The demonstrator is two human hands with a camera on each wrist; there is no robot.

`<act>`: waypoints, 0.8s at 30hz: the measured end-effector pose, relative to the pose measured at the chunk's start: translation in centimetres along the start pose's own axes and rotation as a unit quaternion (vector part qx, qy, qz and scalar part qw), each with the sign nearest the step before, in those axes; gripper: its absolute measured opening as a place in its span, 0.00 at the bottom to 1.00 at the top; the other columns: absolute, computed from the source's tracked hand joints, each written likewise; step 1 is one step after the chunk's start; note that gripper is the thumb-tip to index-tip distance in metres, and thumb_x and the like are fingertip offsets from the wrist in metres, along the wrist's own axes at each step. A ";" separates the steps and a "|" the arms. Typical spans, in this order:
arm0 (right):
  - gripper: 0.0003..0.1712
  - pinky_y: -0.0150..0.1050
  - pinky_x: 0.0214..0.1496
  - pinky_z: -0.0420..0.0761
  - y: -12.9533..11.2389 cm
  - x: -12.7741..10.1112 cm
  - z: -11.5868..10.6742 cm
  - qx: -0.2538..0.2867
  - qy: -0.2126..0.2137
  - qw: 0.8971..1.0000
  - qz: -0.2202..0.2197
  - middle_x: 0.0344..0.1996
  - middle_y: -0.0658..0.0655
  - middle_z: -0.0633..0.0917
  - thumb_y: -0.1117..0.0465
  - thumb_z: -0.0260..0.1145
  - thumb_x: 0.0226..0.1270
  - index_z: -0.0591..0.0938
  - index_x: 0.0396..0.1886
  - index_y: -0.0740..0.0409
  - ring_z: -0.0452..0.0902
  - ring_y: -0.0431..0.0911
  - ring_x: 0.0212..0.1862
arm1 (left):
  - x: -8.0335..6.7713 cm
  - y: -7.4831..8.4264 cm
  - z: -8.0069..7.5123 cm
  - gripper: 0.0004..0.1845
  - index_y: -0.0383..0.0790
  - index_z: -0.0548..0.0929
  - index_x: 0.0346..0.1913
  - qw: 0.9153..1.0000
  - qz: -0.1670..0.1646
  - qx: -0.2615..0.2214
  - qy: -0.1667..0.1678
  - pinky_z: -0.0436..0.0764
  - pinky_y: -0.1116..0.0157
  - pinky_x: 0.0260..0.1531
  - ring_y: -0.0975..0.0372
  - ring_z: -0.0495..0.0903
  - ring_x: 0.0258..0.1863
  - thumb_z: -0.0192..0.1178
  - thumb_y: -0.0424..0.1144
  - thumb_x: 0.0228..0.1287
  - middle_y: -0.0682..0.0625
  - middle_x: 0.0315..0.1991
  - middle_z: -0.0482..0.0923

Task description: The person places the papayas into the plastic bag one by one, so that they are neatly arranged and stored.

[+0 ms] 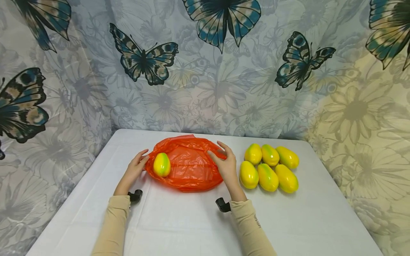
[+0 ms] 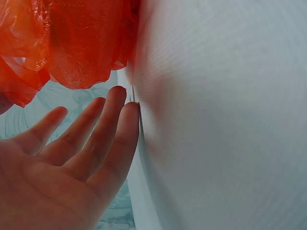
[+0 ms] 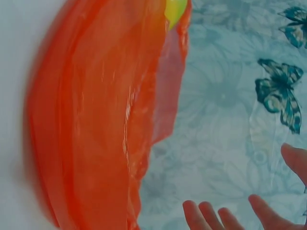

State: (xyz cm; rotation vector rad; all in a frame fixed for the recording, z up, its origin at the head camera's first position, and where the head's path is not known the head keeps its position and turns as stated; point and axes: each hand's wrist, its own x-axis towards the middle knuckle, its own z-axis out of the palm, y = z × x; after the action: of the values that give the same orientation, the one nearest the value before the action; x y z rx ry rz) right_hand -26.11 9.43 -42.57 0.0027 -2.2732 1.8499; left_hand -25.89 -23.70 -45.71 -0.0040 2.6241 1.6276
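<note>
A red plastic bag (image 1: 192,161) lies spread on the table with its mouth facing up. One yellow-green mango (image 1: 162,165) rests inside at the bag's left end. My left hand (image 1: 136,167) is beside the left rim; in the left wrist view its fingers (image 2: 98,139) are extended just short of the red plastic, and the thumb is mostly cut off. Over the right rim is my right hand (image 1: 226,165), thumb and fingers spread apart with nothing between them. The right wrist view shows its fingertips (image 3: 206,213) away from the bag's side.
Several yellow mangoes (image 1: 268,177) sit in two rows to the right of the bag. Each wrist wears a black camera mount (image 1: 223,205). A white cloth covers the table (image 1: 179,224), and a butterfly-patterned curtain (image 1: 221,89) hangs behind it.
</note>
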 end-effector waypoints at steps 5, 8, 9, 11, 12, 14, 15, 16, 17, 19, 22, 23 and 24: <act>0.33 0.52 0.60 0.78 0.0 0.3 -0.9 0.007 0.016 1.000 0.013 0.67 0.56 0.73 0.53 0.73 0.60 0.75 0.66 0.49 0.72 0.56 0.64 | 0.1 -0.1 0.0 0.30 0.36 0.53 0.76 1.000 -0.003 -0.005 0.000 0.77 0.50 0.57 0.40 0.69 0.65 0.42 0.45 0.79 0.29 0.70 0.61; 0.32 0.52 0.61 0.78 -0.1 0.4 -1.4 0.007 0.027 0.999 0.016 0.67 0.55 0.73 0.53 0.72 0.61 0.75 0.65 0.49 0.72 0.55 0.64 | 1.0 -1.5 0.0 0.31 0.38 0.53 0.77 1.000 -0.002 -0.007 0.001 0.78 0.52 0.57 0.41 0.70 0.65 0.42 0.48 0.79 0.30 0.71 0.62; 0.32 0.52 0.61 0.78 -0.1 0.5 -1.6 0.008 0.029 0.999 0.015 0.67 0.55 0.73 0.53 0.72 0.61 0.75 0.65 0.49 0.72 0.55 0.64 | 1.2 -1.9 0.1 0.31 0.39 0.53 0.77 1.000 -0.001 -0.007 0.002 0.78 0.53 0.57 0.42 0.70 0.65 0.42 0.49 0.78 0.31 0.71 0.62; 0.32 0.52 0.61 0.78 -0.1 0.5 -1.9 0.011 0.030 0.999 0.013 0.67 0.56 0.73 0.54 0.72 0.61 0.75 0.65 0.50 0.73 0.54 0.64 | 1.5 -2.5 0.1 0.32 0.40 0.53 0.77 1.000 0.002 -0.005 0.004 0.79 0.55 0.56 0.42 0.70 0.65 0.42 0.52 0.78 0.31 0.71 0.62; 0.32 0.52 0.61 0.78 -0.1 0.5 -2.1 0.014 0.031 0.999 0.013 0.67 0.56 0.73 0.54 0.72 0.61 0.75 0.65 0.50 0.73 0.55 0.64 | 1.6 -2.7 0.2 0.33 0.41 0.53 0.77 1.000 0.003 -0.003 0.004 0.79 0.55 0.56 0.43 0.70 0.65 0.42 0.53 0.78 0.32 0.71 0.62; 0.32 0.53 0.61 0.78 -0.2 0.5 -2.5 0.019 0.031 0.999 0.016 0.68 0.56 0.72 0.54 0.72 0.61 0.74 0.66 0.51 0.72 0.55 0.64 | 1.7 -2.9 0.2 0.33 0.40 0.54 0.77 1.000 0.008 -0.004 0.006 0.80 0.56 0.55 0.42 0.71 0.65 0.42 0.53 0.77 0.31 0.71 0.63; 0.33 0.53 0.61 0.78 -0.3 0.6 -2.8 0.019 0.031 0.999 0.019 0.68 0.56 0.72 0.54 0.72 0.62 0.74 0.66 0.51 0.71 0.55 0.65 | 1.7 -3.0 0.2 0.33 0.40 0.54 0.76 1.000 0.010 -0.005 0.008 0.81 0.57 0.54 0.42 0.71 0.65 0.42 0.53 0.77 0.31 0.70 0.63; 0.33 0.53 0.62 0.77 -0.3 0.6 -3.0 0.017 0.031 0.999 0.024 0.68 0.55 0.71 0.52 0.72 0.62 0.73 0.67 0.50 0.71 0.55 0.65 | 1.7 -3.1 0.2 0.33 0.40 0.55 0.76 1.000 0.012 -0.006 0.009 0.81 0.58 0.53 0.42 0.71 0.64 0.42 0.53 0.77 0.31 0.70 0.63; 0.34 0.52 0.63 0.77 -0.4 0.6 -3.3 0.014 0.032 0.999 0.029 0.69 0.54 0.71 0.51 0.71 0.62 0.73 0.67 0.49 0.70 0.54 0.66 | 1.7 -3.1 0.2 0.33 0.40 0.55 0.76 1.000 0.014 -0.007 0.009 0.81 0.60 0.52 0.42 0.71 0.64 0.43 0.53 0.77 0.31 0.70 0.63; 0.34 0.53 0.65 0.75 -0.4 0.7 -3.9 0.008 0.034 0.999 0.035 0.69 0.54 0.70 0.49 0.71 0.62 0.73 0.67 0.48 0.69 0.55 0.67 | 1.7 -3.0 0.2 0.32 0.40 0.55 0.76 1.000 0.015 -0.011 0.010 0.81 0.63 0.51 0.42 0.72 0.64 0.43 0.53 0.77 0.31 0.70 0.63; 0.35 0.52 0.67 0.74 -0.4 0.8 -4.8 0.007 0.040 0.998 0.041 0.69 0.53 0.70 0.49 0.71 0.61 0.73 0.67 0.47 0.69 0.54 0.67 | 1.7 -2.9 0.1 0.32 0.40 0.55 0.76 1.000 0.015 -0.012 0.009 0.81 0.63 0.51 0.42 0.72 0.64 0.43 0.53 0.77 0.31 0.70 0.63; 0.34 0.51 0.67 0.74 -0.4 0.9 -5.0 0.007 0.044 0.998 0.040 0.69 0.53 0.71 0.49 0.72 0.61 0.73 0.67 0.47 0.69 0.53 0.67 | 1.7 -2.9 0.1 0.33 0.40 0.54 0.77 1.000 0.015 -0.013 0.008 0.81 0.62 0.51 0.42 0.72 0.64 0.43 0.53 0.77 0.31 0.70 0.63; 0.34 0.51 0.66 0.74 -0.4 0.9 -5.3 0.008 0.046 0.998 0.038 0.69 0.54 0.71 0.50 0.71 0.62 0.73 0.67 0.47 0.70 0.53 0.67 | 1.7 -2.8 0.1 0.33 0.41 0.54 0.77 1.000 0.015 -0.013 0.007 0.81 0.61 0.52 0.42 0.71 0.64 0.43 0.53 0.77 0.31 0.70 0.63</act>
State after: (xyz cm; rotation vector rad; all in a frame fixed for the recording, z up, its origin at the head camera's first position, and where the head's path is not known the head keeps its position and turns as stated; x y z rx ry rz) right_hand -26.12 14.63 -41.04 -0.1650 -2.2249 1.8646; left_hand -27.45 -24.82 -48.36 0.0226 2.6248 1.6779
